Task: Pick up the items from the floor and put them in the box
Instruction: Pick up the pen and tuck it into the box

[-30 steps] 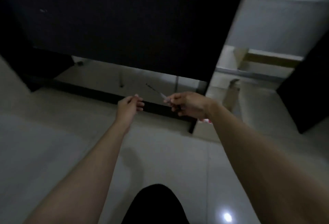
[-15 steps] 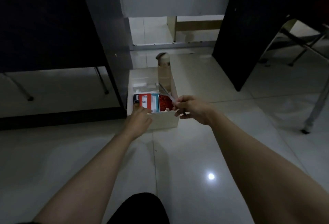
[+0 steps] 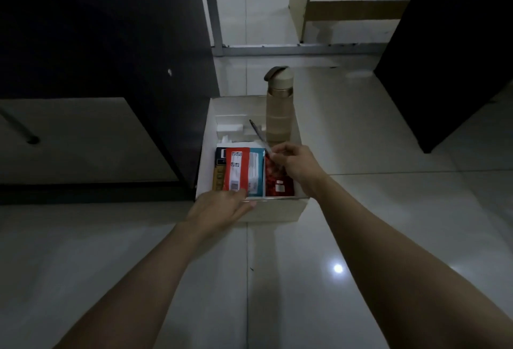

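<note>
White open-topped cardboard box [image 3: 280, 210] on the glossy tiled floor [image 3: 277, 307]. All positions below referenced to this box.

Right hand [image 3: 294, 165]: above the near-right quarter of the box, forearm crossing the right wall. Thumb and forefinger clamped together on the near end of a pen [image 3: 256, 133], remaining fingers curled under. Pen within the outline of the box, held above the contents, slanted, dark end toward the far left, just beside the lower part of the bottle.

Left hand [image 3: 219, 210]: at the near-left corner of the box, laid over the near rim. Fingers [image 3: 241, 199] extended and close together, nothing gripped. Tips at the lower edge of the red packet; actual contact with it: cannot tell.

Contents, near half of the box, listed left to right, side by side:
- dark and yellow packet [image 3: 219, 174], against the left wall;
- red packet [image 3: 237, 168] with white label panels;
- teal packet [image 3: 256, 174];
- red patterned pouch [image 3: 277, 186] with a white mark, against the right wall, partly covered by the right hand.

Contents, far half of the box:
- white foam insert [image 3: 230, 124], far left;
- beige bottle [image 3: 279, 110] with flip-top lid, upright at the far right, rising well above the rim.

Surroundings: dark cabinet [image 3: 111, 29] immediately left of the box; second dark panel [image 3: 444, 57] well apart to the right; bright lamp reflection [image 3: 338, 268] on the floor, near-right of the box.
</note>
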A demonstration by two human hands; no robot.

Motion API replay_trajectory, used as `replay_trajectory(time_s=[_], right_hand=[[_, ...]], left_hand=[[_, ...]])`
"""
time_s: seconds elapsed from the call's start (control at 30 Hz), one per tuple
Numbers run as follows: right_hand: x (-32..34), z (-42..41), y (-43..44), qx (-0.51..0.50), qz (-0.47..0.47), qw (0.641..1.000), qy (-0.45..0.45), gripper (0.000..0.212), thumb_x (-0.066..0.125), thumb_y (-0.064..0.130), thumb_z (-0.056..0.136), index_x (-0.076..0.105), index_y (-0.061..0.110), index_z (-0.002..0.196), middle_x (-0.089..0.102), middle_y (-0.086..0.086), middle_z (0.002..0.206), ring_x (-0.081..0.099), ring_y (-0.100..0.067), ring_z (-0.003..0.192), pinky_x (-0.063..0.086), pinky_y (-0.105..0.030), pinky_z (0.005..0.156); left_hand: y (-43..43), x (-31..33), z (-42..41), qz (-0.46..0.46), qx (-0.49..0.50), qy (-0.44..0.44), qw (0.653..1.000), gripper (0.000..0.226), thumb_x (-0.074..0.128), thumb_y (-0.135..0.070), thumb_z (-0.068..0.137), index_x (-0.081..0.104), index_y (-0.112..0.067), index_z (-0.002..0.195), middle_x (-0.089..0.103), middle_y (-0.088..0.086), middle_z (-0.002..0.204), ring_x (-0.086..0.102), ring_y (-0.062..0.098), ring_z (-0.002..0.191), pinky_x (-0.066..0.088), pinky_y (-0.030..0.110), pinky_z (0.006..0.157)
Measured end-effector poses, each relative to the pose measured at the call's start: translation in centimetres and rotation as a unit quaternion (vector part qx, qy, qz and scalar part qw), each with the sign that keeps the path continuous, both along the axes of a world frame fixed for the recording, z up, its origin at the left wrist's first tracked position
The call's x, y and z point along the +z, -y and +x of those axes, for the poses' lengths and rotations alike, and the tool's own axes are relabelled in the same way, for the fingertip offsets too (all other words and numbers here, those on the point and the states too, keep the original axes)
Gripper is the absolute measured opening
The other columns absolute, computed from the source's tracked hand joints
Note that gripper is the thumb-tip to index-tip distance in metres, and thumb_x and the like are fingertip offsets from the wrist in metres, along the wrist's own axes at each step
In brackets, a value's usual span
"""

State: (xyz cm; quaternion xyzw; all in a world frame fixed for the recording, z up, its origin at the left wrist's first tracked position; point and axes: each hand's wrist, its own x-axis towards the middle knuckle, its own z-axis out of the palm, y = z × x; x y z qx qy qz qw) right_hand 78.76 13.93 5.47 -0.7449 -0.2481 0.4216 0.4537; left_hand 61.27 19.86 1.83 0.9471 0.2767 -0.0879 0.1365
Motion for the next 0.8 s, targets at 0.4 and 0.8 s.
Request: replay_trajectory(time_s=[0.4, 0.8], right_hand=[[-6.4, 1.4, -6.5, -0.028, -0.008, 0.999, 0.031, 0.016, 0.053, 0.02, 0.095, 0.059, 0.012, 0.108, 0.063, -0.004, 0.101, 0.063, -0.017, 0.088, 0.053, -0.025, 0.071], [-9.3, 2.6, -9.9, 0.104, 0.003, 0.948, 0.302, 0.025, 0.051, 0.018, 0.095, 0.063, 0.008, 0.115, 0.068, -0.01, 0.113, 0.067, -0.021, 0.101, 0.051, -0.026, 0.082]], left_hand=[[-4.4, -0.9, 3.4, 0.044, 0.139, 0.134, 0.98, 0.037, 0.045, -0.042, 0.094, 0.056, -0.017, 0.119, 0.057, 0.005, 0.128, 0.05, 0.016, 0.121, 0.04, 0.032, 0.101], [-6.8, -3.0, 5.2, 0.144, 0.168, -0.011, 0.975, 0.087, 0.035, -0.053, 0.093, -0.019, -0.011, 0.146, -0.023, 0.015, 0.156, -0.024, 0.034, 0.143, -0.014, 0.042, 0.111]])
